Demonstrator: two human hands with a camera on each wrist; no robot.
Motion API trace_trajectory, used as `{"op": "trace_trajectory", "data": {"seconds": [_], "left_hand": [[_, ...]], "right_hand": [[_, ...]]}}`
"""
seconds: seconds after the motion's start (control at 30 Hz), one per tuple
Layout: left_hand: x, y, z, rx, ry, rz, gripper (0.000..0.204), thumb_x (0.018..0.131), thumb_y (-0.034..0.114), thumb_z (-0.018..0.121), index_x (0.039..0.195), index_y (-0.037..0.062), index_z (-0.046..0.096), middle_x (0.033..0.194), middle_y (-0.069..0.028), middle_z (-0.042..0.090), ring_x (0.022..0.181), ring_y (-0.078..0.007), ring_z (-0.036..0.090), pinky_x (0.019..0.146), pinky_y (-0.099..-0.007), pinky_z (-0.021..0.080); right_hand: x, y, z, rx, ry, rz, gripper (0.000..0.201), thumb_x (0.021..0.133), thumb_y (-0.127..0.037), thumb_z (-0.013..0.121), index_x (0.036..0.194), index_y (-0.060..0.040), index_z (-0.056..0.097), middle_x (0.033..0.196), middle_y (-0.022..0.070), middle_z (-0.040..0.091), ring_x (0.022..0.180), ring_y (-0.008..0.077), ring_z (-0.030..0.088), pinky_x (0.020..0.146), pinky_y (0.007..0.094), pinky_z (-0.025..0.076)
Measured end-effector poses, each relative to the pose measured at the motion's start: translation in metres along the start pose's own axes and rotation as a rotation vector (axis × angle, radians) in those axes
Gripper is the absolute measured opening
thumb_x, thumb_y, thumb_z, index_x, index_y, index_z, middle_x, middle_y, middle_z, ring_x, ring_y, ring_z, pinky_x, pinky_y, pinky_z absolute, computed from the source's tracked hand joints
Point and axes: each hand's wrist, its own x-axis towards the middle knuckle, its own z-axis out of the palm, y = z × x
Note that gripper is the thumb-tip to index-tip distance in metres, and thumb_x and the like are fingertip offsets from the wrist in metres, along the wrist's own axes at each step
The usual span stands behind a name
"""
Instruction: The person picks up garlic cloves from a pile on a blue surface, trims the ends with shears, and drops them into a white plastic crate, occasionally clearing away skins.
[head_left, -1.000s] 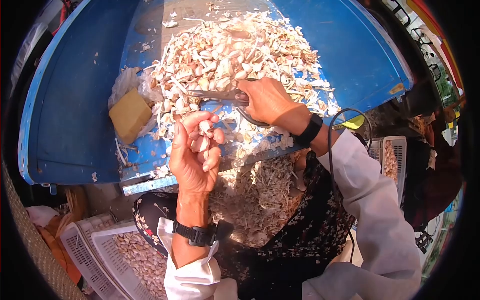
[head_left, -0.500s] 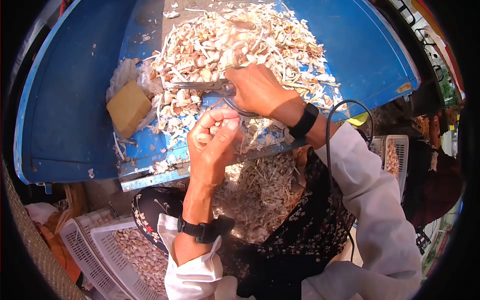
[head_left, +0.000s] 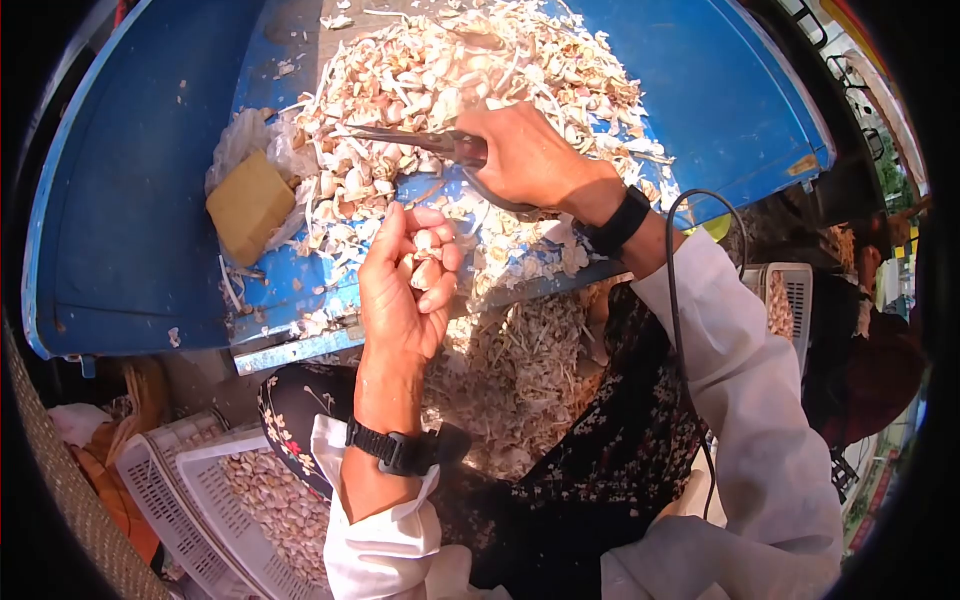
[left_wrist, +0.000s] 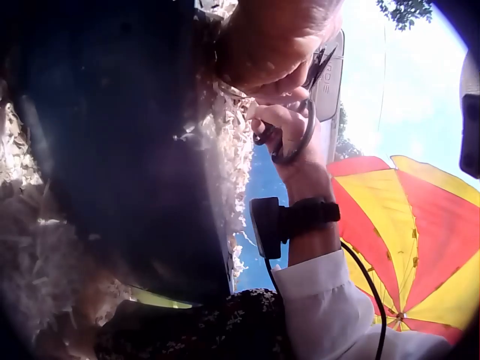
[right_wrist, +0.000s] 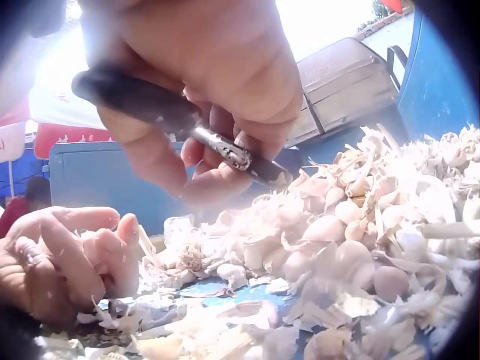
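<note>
My left hand (head_left: 392,310) is turned palm up near the front edge of the blue metal bed (head_left: 130,200), its curled fingers holding several garlic cloves (head_left: 425,270). Above and to the right, my right hand (head_left: 530,155) grips a pair of scissors (head_left: 410,138), blades pointing left over the garlic heap (head_left: 450,75). In the right wrist view the scissors' metal pivot (right_wrist: 232,154) sits below the right fingers. One dark loop handle (left_wrist: 310,131) shows in the left wrist view, hanging outside the right hand.
A tan block (head_left: 252,205) lies against a clear plastic bag (head_left: 240,150), left of the heap. Peel and stems (head_left: 510,390) fill the space below the bed's edge. White baskets (head_left: 190,470) of cloves stand at lower left, another basket (head_left: 800,310) at right. A black cable (head_left: 675,300) loops beside the right sleeve.
The left hand closed over the cloves while moving right, then turned back palm up with them showing. The right hand, still gripping the scissors, has moved up toward the heap.
</note>
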Motion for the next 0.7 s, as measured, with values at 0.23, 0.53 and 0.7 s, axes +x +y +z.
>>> {"op": "trace_trajectory", "data": {"seconds": [0.23, 0.53, 0.7], "left_hand": [[0.006, -0.008, 0.010, 0.045, 0.078, -0.003, 0.043, 0.099, 0.038, 0.036, 0.107, -0.0009, 0.054, 0.087, -0.0116, 0.062, 0.061, -0.0153, 0.059, 0.033, -0.0158, 0.029], [0.005, -0.008, 0.000, -0.110, -0.031, -0.048, 0.027, 0.098, 0.028, 0.047, 0.087, 0.0033, 0.052, 0.082, -0.0074, 0.053, 0.059, -0.0105, 0.050, 0.032, -0.0148, 0.029], [0.002, -0.017, 0.010, 0.035, -0.033, -0.045, 0.024, 0.096, 0.026, 0.052, 0.093, 0.0023, 0.054, 0.080, -0.0041, 0.053, 0.051, -0.0069, 0.044, 0.033, -0.0155, 0.027]], "right_hand": [[-0.008, -0.033, -0.038, 0.437, -0.093, 0.102, 0.021, 0.070, -0.019, 0.068, 0.079, 0.0002, 0.063, 0.067, 0.0202, 0.060, 0.060, 0.0331, 0.059, 0.056, 0.0393, 0.045], [-0.039, 0.028, -0.015, -0.151, -0.134, 0.172, 0.015, 0.070, -0.013, 0.063, 0.071, -0.0001, 0.055, 0.063, 0.0199, 0.056, 0.062, 0.0406, 0.053, 0.058, 0.0417, 0.044], [-0.039, 0.016, -0.047, 0.137, -0.079, 0.268, 0.020, 0.065, -0.012, 0.068, 0.072, 0.0015, 0.055, 0.061, 0.0116, 0.056, 0.054, 0.0222, 0.053, 0.053, 0.0348, 0.041]]}}
